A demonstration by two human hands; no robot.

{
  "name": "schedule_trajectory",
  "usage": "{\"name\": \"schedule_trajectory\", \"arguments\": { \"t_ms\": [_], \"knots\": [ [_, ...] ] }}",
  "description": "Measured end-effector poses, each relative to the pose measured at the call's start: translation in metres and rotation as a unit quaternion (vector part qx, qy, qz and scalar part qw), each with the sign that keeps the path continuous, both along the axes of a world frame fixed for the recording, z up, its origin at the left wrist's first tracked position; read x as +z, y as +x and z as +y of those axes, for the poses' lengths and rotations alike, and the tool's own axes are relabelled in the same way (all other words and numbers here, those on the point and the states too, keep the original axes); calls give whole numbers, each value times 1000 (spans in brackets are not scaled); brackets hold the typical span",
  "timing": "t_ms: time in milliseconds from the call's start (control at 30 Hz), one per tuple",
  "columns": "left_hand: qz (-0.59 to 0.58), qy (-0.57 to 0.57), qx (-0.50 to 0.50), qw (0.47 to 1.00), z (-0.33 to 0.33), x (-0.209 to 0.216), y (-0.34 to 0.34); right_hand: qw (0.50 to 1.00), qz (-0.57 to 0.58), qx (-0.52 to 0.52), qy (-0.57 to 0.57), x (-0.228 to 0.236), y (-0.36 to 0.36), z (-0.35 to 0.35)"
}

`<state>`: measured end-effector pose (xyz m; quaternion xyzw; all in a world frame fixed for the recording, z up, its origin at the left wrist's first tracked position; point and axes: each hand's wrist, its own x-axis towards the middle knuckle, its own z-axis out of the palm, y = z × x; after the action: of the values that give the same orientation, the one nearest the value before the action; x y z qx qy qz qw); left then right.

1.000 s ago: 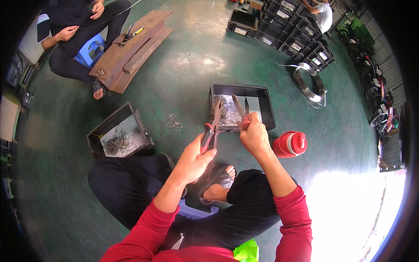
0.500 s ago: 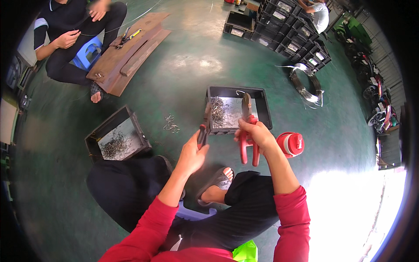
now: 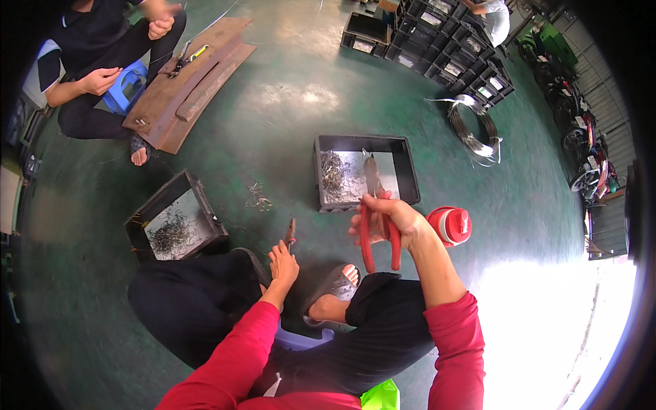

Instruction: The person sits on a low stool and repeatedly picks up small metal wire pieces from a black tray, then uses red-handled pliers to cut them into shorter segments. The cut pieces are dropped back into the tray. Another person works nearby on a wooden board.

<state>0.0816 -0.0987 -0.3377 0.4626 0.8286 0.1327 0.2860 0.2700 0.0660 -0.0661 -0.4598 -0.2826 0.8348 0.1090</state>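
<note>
My right hand [image 3: 400,217] is wrapped round red-handled pliers [image 3: 371,176], whose jaws point away from me over the near part of a black crate [image 3: 411,167]. A small bent wire [image 3: 365,153] shows at the jaw tips; whether they grip it I cannot tell. Bent wire pieces [image 3: 332,176] are heaped on the left of that crate's pale bottom. Lower and to the left, over my lap, my left hand [image 3: 283,268] is closed round a second pair of pliers [image 3: 292,231], jaws up, with nothing visible in them.
A second black crate [image 3: 205,198] of wire pieces stands at left, with loose wire hooks [image 3: 257,197] on the floor between. A red bottle [image 3: 451,226] is by my right wrist. Beyond lie a wire coil [image 3: 471,128], stacked crates [image 3: 437,48] and a board [image 3: 188,85] beside a seated person.
My left hand has drawn its pliers away from the crate, down and toward me. My right hand and its pliers have shifted slightly left and nearer, with the handles a little wider apart.
</note>
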Motion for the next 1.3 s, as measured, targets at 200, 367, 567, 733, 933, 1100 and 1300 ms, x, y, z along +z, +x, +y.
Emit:
{"name": "schedule_trajectory", "arguments": {
  "t_ms": [200, 367, 567, 733, 933, 1100, 1300],
  "knots": [
    [35, -34, -6, 999, -17, -14, -2, 988, -101, -100, 58, -15, 11, 43],
    [44, -27, -24, 998, -23, -18, 1, 976, -139, -156, 64, -21, 24, 59],
    [16, 12, -14, 1000, -17, -23, 3, 974, -137, -165, 76, -8, 32, 47],
    [13, 206, 76, 975, 27, -52, -34, 975, -124, -149, 107, 0, 33, 40],
    [63, 266, 129, 953, 104, -77, -136, 978, -116, -94, 144, 5, 34, 34],
    [55, 280, 118, 951, 148, -86, -181, 974, -152, -72, 152, 4, 30, 32],
    [53, 293, 286, 911, 141, -95, -186, 973, -173, -50, 141, 4, 25, 32]
  ]
}}
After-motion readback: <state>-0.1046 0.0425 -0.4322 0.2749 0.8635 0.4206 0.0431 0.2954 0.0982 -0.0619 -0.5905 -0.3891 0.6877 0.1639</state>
